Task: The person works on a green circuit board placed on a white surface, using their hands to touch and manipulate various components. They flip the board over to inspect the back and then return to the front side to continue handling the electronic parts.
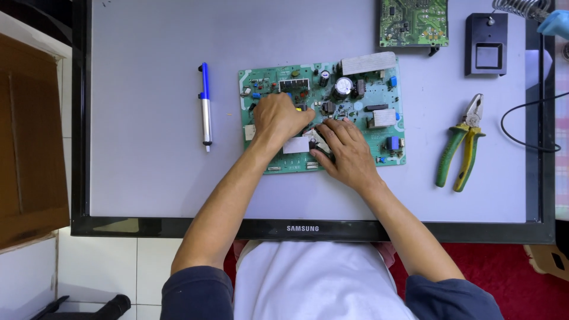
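Nearest you, your right hand [347, 155] lies flat on the green circuit board [379, 127], fingers loosely spread across its lower middle. Just beyond, your left hand [283, 117] curls down on the board's centre, fingertips pinching something I cannot make out. Farther up, a second board [414, 22] lies apart.

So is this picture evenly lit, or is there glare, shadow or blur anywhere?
Head view: soft, even light on the grey work surface, with no strong glare; only faint shadows beside the desoldering pump and pliers. The left hand and right hand on the green circuit board look sharp, without motion blur. Edges bow slightly, as with a wide lens.
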